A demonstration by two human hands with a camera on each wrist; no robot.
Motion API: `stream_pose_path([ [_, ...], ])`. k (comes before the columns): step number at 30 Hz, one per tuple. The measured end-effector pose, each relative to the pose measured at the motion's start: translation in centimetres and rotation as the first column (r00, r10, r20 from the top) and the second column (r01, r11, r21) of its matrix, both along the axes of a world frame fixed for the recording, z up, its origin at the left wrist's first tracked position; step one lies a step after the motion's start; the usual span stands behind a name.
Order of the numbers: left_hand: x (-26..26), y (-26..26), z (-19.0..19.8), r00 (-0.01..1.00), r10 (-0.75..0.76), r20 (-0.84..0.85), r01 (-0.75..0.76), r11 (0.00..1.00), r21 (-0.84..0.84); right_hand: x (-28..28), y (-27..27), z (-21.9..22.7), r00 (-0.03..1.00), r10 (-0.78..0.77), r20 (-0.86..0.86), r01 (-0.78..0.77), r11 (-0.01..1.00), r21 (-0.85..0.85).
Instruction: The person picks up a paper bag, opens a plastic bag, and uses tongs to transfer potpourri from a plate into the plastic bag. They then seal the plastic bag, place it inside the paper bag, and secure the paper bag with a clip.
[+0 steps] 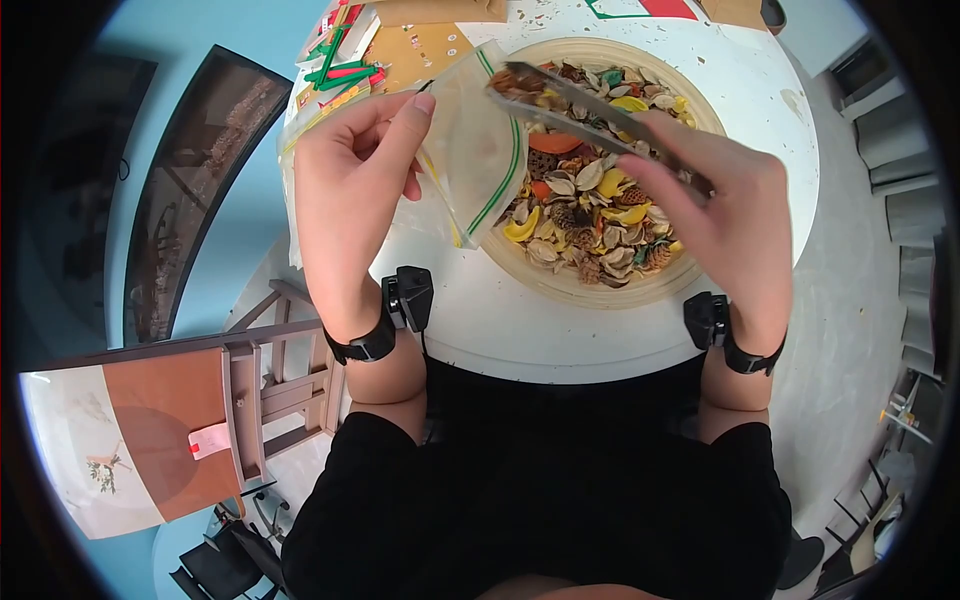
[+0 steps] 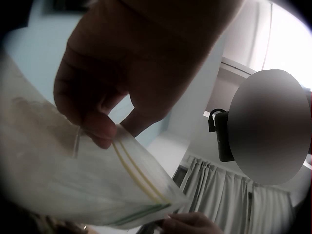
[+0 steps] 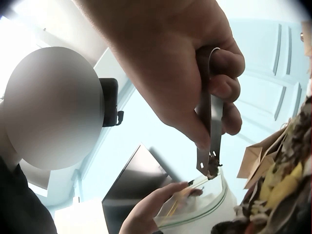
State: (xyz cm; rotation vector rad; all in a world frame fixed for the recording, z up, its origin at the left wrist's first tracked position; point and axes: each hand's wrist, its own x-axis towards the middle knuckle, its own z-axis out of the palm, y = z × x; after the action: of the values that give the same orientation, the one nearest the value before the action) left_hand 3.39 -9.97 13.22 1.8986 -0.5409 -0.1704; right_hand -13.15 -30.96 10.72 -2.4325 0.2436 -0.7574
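Note:
A clear zip bag (image 1: 470, 150) with a green and a yellow strip is pinched at its edge by the left hand (image 1: 355, 180); the left wrist view shows the thumb and fingers (image 2: 100, 129) on the plastic (image 2: 131, 180). Metal tongs (image 1: 590, 115) are gripped by the right hand (image 1: 725, 195), with brown dried pieces (image 1: 520, 85) between their tips, over the bag's green-striped edge. In the right wrist view the tongs (image 3: 212, 122) hold a small dark piece (image 3: 213, 168) at the bag's mouth. Right of the bag lies a round tray (image 1: 470, 262) of potpourri.
Red and green sticks (image 1: 345, 75) and papers lie at the table's back left. Brown paper (image 1: 440, 10) and a red-and-green sheet (image 1: 665, 8) are along the far edge. The white table (image 1: 560, 345) has a rounded near edge.

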Motion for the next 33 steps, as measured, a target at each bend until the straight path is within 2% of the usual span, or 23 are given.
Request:
stream_pose_path([
  [2, -0.2, -0.2, 0.0, 1.000, -0.014, -0.013, 0.014, 0.999, -0.029, 0.6, 0.6, -0.5, 0.996, 0.075, 0.051, -0.072, 0.996, -0.051],
  [5, -0.2, -0.1, 0.0, 1.000, 0.000, -0.011, 0.000, 0.999, -0.052, 0.6, 0.8, -0.5, 0.994, 0.106, -0.029, -0.105, 0.994, 0.030],
  [8, 0.3, 0.3, -0.1, 1.000, 0.027, 0.008, -0.027, 0.998, -0.063, -0.5, -0.7, 0.8, 0.998, -0.002, -0.065, 0.020, 0.961, 0.274],
  [11, 0.7, 0.6, -0.1, 0.998, 0.056, 0.024, -0.054, 0.995, -0.080, -1.4, -3.7, 0.2, 0.988, -0.154, 0.000, 0.144, 0.928, 0.343],
  [14, 0.9, 0.8, -0.2, 0.996, 0.078, 0.032, -0.075, 0.994, -0.075, -2.9, -6.0, 1.6, 0.911, -0.236, -0.338, 0.300, 0.942, 0.151],
  [17, 0.9, 0.6, -0.3, 0.995, 0.097, 0.029, -0.094, 0.992, -0.084, -4.0, -7.1, 0.8, 0.913, -0.204, -0.353, 0.279, 0.944, 0.176],
  [20, 1.0, 0.9, -0.3, 0.994, 0.102, 0.028, -0.100, 0.993, -0.061, -5.2, -6.6, 2.0, 0.881, -0.191, -0.433, 0.291, 0.940, 0.178],
  [23, 1.1, 0.9, -0.4, 0.994, 0.101, 0.031, -0.100, 0.994, -0.047, -7.2, -7.2, 2.5, 0.896, -0.076, -0.438, 0.145, 0.981, 0.126],
  [24, 1.1, 0.8, -0.4, 0.994, 0.101, 0.031, -0.100, 0.994, -0.046, -7.7, -7.1, 2.4, 0.903, -0.082, -0.421, 0.165, 0.973, 0.165],
  [27, 1.1, 0.8, -0.4, 0.994, 0.100, 0.035, -0.098, 0.994, -0.040, -8.1, -6.2, 2.9, 0.888, -0.171, -0.428, 0.236, 0.966, 0.105],
  [30, 1.1, 0.7, -0.5, 0.994, 0.097, 0.044, -0.096, 0.995, -0.026, -7.8, -6.0, 2.7, 0.897, -0.105, -0.430, 0.165, 0.981, 0.103],
  [33, 1.1, 0.6, -0.6, 0.995, 0.088, 0.049, -0.086, 0.996, -0.031, -7.2, -5.6, 2.7, 0.873, -0.139, -0.467, 0.211, 0.972, 0.104],
])
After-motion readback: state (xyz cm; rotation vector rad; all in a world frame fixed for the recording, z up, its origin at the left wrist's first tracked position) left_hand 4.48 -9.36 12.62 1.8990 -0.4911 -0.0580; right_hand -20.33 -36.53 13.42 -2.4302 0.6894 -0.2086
